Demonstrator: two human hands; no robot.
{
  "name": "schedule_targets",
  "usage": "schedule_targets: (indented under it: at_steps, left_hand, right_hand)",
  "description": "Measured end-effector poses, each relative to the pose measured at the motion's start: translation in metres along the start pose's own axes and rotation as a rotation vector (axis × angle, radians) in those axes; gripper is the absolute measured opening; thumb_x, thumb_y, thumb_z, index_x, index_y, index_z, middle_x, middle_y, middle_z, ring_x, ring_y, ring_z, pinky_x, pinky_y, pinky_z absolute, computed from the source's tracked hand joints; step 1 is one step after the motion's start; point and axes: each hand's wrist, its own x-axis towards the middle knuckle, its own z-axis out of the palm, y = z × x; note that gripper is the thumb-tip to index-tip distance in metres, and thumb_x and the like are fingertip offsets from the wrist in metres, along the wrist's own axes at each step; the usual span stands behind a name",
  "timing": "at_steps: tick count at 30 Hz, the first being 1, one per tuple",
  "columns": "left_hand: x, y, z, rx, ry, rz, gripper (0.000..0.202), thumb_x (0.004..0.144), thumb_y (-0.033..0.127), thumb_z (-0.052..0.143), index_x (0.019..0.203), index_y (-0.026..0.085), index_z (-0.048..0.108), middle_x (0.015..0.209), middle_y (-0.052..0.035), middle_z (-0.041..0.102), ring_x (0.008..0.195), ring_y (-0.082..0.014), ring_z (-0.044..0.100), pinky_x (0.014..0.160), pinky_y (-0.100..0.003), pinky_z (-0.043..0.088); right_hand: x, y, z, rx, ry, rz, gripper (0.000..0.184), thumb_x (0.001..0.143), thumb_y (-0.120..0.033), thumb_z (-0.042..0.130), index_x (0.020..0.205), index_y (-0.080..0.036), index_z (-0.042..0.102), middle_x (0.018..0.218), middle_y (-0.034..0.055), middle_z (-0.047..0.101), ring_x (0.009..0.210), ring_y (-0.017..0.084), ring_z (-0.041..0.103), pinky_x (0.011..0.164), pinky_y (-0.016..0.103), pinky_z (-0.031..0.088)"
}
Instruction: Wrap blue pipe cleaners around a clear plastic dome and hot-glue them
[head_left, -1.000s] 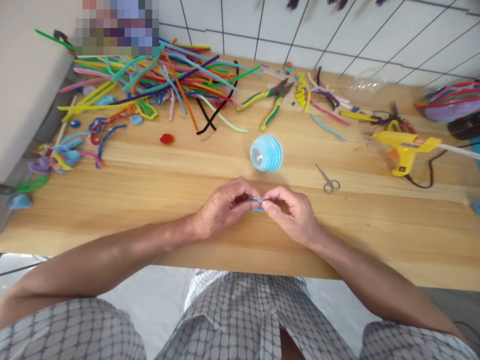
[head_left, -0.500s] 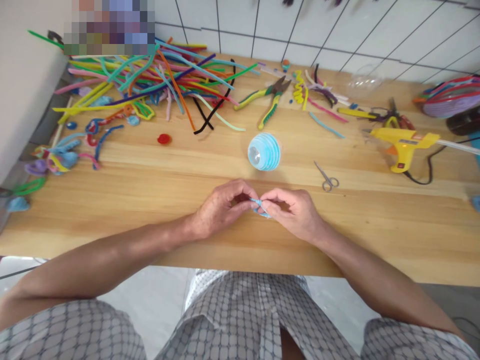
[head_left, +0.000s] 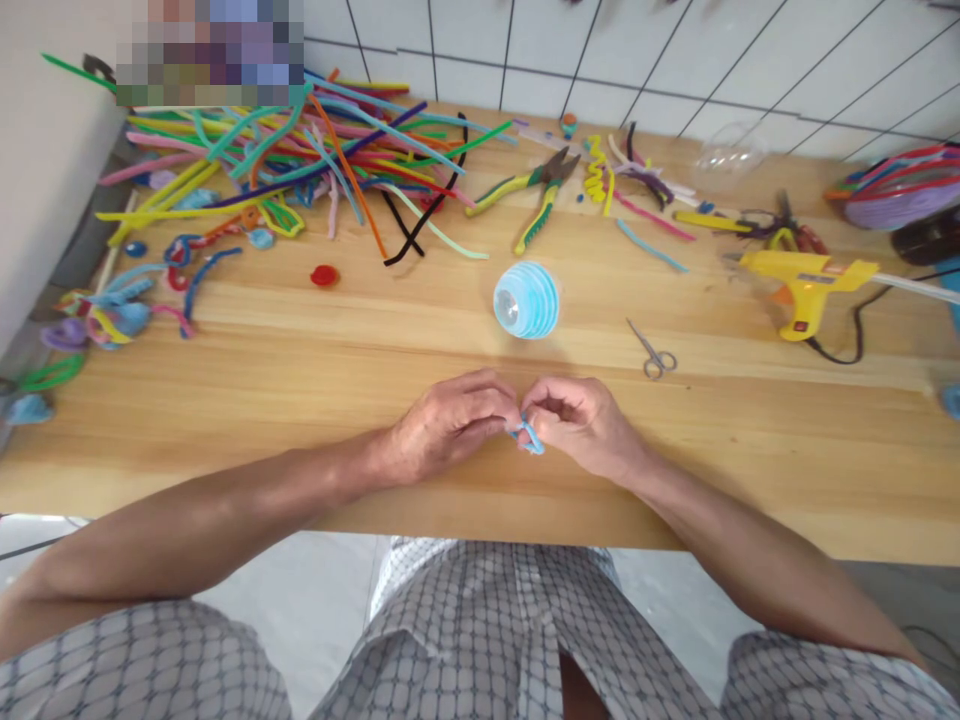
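Observation:
A short light-blue pipe cleaner (head_left: 533, 438), bent into a small loop, is pinched between my two hands close to the table's front edge. My left hand (head_left: 461, 420) grips it from the left, its fingertips covering part of the loop. From the other side, my right hand (head_left: 581, 422) pinches it between thumb and forefinger. Just beyond my fingers, a clear rounded cup wound with light-blue pipe cleaner (head_left: 527, 300) lies on its side. Small metal scissors (head_left: 652, 350) rest to the right of it.
A heap of coloured pipe cleaners (head_left: 292, 160) covers the back left. Pliers (head_left: 536, 195) with green-yellow handles lie open behind the cup. A yellow glue gun (head_left: 806, 290) with its cord is at the right. A red cap (head_left: 325, 275) sits left of the cup; finished-looking pieces (head_left: 112, 315) crowd the left edge.
My fingers have shifted their hold on the light-blue pipe cleaner, and its loop now hangs lower and shows more plainly. My left hand's fingers have turned over it.

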Motion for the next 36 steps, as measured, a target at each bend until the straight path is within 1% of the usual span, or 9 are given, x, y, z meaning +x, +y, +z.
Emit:
schedule_targets:
  at_steps: [5,11,14,17,19,22,25,30,36]
  left_hand:
    - [-0.002,0.002,-0.002,0.025,0.025,0.018,0.011,0.106,0.025,0.068,0.101,0.021,0.077,0.101,-0.0097,0.078,0.093,-0.0174,0.077,0.083,-0.032,0.066]
    - [-0.005,0.000,-0.002,0.046,0.050,0.062,0.010,0.105,0.018,0.067,0.104,0.022,0.076,0.106,-0.0089,0.076,0.095,-0.0166,0.075,0.084,-0.031,0.064]
    - [-0.002,0.001,-0.001,0.064,0.085,-0.007,0.006,0.102,0.027,0.075,0.102,0.021,0.074,0.108,-0.0091,0.074,0.100,-0.0182,0.073,0.088,-0.033,0.063]
    - [0.000,0.005,-0.001,0.009,0.122,-0.152,0.031,0.093,0.042,0.086,0.105,0.020,0.067,0.103,-0.0068,0.070,0.090,-0.0160,0.067,0.079,-0.029,0.060]
    - [0.001,0.007,-0.001,-0.089,0.099,-0.286,0.035,0.096,0.047,0.082,0.106,0.019,0.063,0.094,-0.0033,0.067,0.080,-0.0129,0.063,0.073,-0.025,0.057]
    - [0.001,0.007,-0.002,-0.212,0.051,-0.406,0.031,0.104,0.047,0.072,0.115,0.019,0.064,0.096,-0.0034,0.071,0.084,-0.0128,0.067,0.078,-0.026,0.057]
    - [-0.001,0.001,-0.002,-0.296,0.034,-0.400,0.032,0.105,0.042,0.071,0.126,0.019,0.067,0.109,-0.0071,0.076,0.098,-0.0152,0.072,0.090,-0.029,0.059]
    - [-0.002,-0.011,0.003,-0.340,0.064,-0.391,0.035,0.104,0.038,0.073,0.133,0.020,0.069,0.116,-0.0089,0.079,0.104,-0.0165,0.075,0.095,-0.031,0.059]
    - [0.002,-0.007,0.005,-0.240,0.127,-0.420,0.029,0.096,0.042,0.082,0.103,0.017,0.069,0.088,-0.0025,0.075,0.077,-0.0114,0.068,0.075,-0.025,0.055]
  right_hand:
    - [0.001,-0.002,0.002,0.176,0.008,0.055,0.012,0.085,-0.029,0.071,0.078,-0.021,0.066,0.064,-0.0013,0.074,0.059,0.015,0.073,0.059,0.027,0.059]
    - [-0.002,-0.004,0.006,0.117,0.067,0.043,0.013,0.089,-0.029,0.066,0.079,-0.022,0.064,0.063,-0.0022,0.072,0.055,0.014,0.071,0.059,0.028,0.059]
    - [-0.006,-0.003,0.005,-0.147,0.167,-0.121,0.010,0.090,-0.024,0.064,0.080,-0.023,0.064,0.067,-0.0015,0.073,0.058,0.013,0.069,0.060,0.026,0.056]
    - [-0.006,0.000,0.002,-0.480,0.263,-0.373,0.011,0.092,-0.018,0.063,0.084,-0.026,0.067,0.077,0.0005,0.077,0.070,0.016,0.071,0.068,0.029,0.057]
    - [-0.005,0.003,0.000,-0.612,0.271,-0.498,0.014,0.093,-0.016,0.063,0.088,-0.027,0.069,0.084,0.0022,0.079,0.076,0.018,0.073,0.073,0.031,0.058]
    - [-0.003,0.009,-0.001,-0.723,0.263,-0.591,0.018,0.096,-0.013,0.060,0.092,-0.028,0.069,0.087,0.0034,0.079,0.078,0.019,0.073,0.073,0.033,0.057]
    - [0.000,0.014,0.000,-0.765,0.272,-0.642,0.020,0.097,-0.011,0.056,0.093,-0.027,0.067,0.086,0.0032,0.078,0.079,0.019,0.073,0.074,0.032,0.057]
    - [0.003,0.012,-0.001,-0.667,0.254,-0.573,0.018,0.100,-0.014,0.057,0.092,-0.027,0.067,0.087,0.0025,0.077,0.084,0.020,0.073,0.079,0.035,0.057]
    - [-0.002,-0.011,-0.018,-0.624,0.275,-0.446,0.010,0.103,-0.030,0.066,0.097,-0.025,0.072,0.096,0.0040,0.080,0.090,0.021,0.074,0.079,0.034,0.056]
